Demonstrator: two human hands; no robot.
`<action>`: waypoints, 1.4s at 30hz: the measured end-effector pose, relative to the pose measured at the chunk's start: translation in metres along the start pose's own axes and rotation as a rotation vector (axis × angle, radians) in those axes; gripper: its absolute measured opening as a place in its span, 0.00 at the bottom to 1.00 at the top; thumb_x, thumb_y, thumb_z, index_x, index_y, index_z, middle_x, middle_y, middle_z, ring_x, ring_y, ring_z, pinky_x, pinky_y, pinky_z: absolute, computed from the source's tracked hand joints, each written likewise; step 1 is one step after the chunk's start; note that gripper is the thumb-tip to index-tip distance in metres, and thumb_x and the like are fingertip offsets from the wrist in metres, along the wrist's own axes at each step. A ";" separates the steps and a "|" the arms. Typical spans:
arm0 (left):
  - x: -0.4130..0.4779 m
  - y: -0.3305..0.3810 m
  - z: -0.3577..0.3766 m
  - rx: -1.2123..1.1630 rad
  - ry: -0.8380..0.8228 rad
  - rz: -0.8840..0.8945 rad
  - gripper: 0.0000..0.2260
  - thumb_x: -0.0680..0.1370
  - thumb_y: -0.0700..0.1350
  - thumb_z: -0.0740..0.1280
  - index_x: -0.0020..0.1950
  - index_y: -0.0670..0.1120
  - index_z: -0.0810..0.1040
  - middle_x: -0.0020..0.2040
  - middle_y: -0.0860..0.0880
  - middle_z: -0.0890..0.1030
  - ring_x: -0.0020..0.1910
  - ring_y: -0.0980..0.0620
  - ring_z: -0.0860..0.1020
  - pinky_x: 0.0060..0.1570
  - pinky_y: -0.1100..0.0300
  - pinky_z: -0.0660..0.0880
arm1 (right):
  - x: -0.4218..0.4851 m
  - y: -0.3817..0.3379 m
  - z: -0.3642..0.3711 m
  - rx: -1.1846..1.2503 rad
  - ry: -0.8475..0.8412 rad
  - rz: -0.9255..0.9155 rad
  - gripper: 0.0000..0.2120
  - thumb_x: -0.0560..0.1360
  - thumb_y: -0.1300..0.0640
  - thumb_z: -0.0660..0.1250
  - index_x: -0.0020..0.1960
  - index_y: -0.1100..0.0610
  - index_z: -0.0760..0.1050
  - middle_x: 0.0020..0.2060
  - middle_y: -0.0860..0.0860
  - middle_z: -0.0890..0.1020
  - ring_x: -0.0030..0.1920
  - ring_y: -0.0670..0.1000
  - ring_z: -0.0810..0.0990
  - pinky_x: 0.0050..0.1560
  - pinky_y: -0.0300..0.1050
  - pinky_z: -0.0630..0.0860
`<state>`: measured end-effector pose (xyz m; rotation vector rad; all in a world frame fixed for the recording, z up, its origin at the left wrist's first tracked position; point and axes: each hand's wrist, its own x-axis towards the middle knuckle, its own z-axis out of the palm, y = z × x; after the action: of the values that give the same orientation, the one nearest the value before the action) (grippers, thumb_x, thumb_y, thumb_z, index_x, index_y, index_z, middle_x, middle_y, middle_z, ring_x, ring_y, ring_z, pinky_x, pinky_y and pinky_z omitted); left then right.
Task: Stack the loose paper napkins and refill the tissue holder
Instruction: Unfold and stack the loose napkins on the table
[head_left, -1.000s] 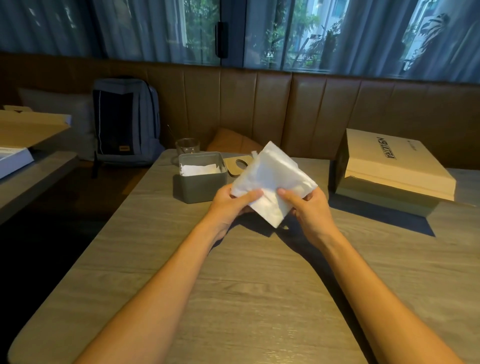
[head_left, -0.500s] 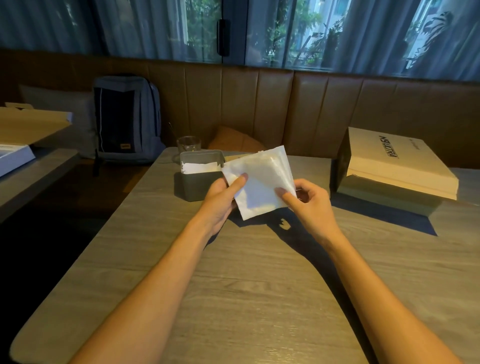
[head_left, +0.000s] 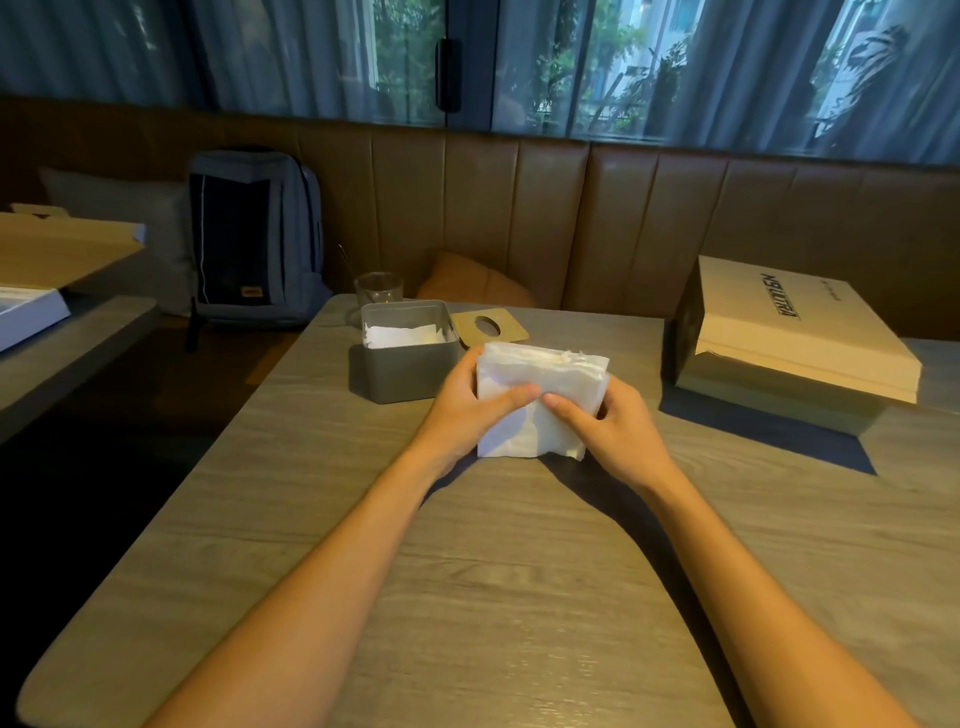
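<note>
Wood-grain table (head_left: 519, 597) fills the lower frame, its left edge running diagonally from the lower left up toward the glass (head_left: 378, 288) and its far edge meeting the brown bench (head_left: 519, 208). Bare tabletop spreads wide below and between the forearms. At right, a tan box (head_left: 789, 332) sits on the table with its lid overhanging, well apart from the hands. A backpack (head_left: 249, 239) stands on the bench at upper left. Left of frame centre, the grey holder (head_left: 405, 364) stands open with some white paper inside, and its tan lid (head_left: 488, 327) with a round hole lies flat just behind it. Just right of the holder, the napkins (head_left: 535, 431) stand as a stack with the bottom edge on the table. The left hand (head_left: 462, 405) grips the stack's left side, thumb across the front; the right hand (head_left: 608, 421) grips the right side, thumb likewise on the front, the two thumb tips nearly meeting.
</note>
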<state>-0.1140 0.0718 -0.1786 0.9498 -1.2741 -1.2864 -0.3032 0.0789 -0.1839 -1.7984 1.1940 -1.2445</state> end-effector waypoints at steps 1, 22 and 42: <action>0.000 -0.001 -0.001 0.003 0.005 -0.004 0.23 0.75 0.46 0.75 0.68 0.52 0.73 0.59 0.51 0.81 0.57 0.51 0.81 0.42 0.61 0.82 | 0.000 -0.002 0.000 0.024 -0.003 0.008 0.18 0.77 0.50 0.71 0.65 0.48 0.75 0.56 0.42 0.82 0.55 0.41 0.81 0.49 0.38 0.81; 0.004 0.003 -0.010 0.026 0.046 -0.102 0.21 0.71 0.56 0.77 0.61 0.49 0.81 0.55 0.48 0.85 0.56 0.46 0.83 0.57 0.44 0.81 | -0.002 -0.015 -0.002 0.258 0.030 0.122 0.10 0.77 0.53 0.70 0.56 0.43 0.76 0.49 0.43 0.86 0.52 0.45 0.84 0.45 0.42 0.82; 0.001 0.001 0.003 0.081 0.046 -0.054 0.23 0.74 0.52 0.75 0.67 0.53 0.74 0.58 0.50 0.81 0.54 0.51 0.82 0.46 0.57 0.83 | -0.006 -0.014 0.003 0.148 -0.148 0.184 0.17 0.76 0.46 0.71 0.64 0.40 0.74 0.56 0.43 0.83 0.57 0.48 0.82 0.55 0.52 0.82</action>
<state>-0.1173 0.0718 -0.1774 1.0717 -1.2802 -1.2547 -0.2965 0.0897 -0.1747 -1.6049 1.1260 -1.0474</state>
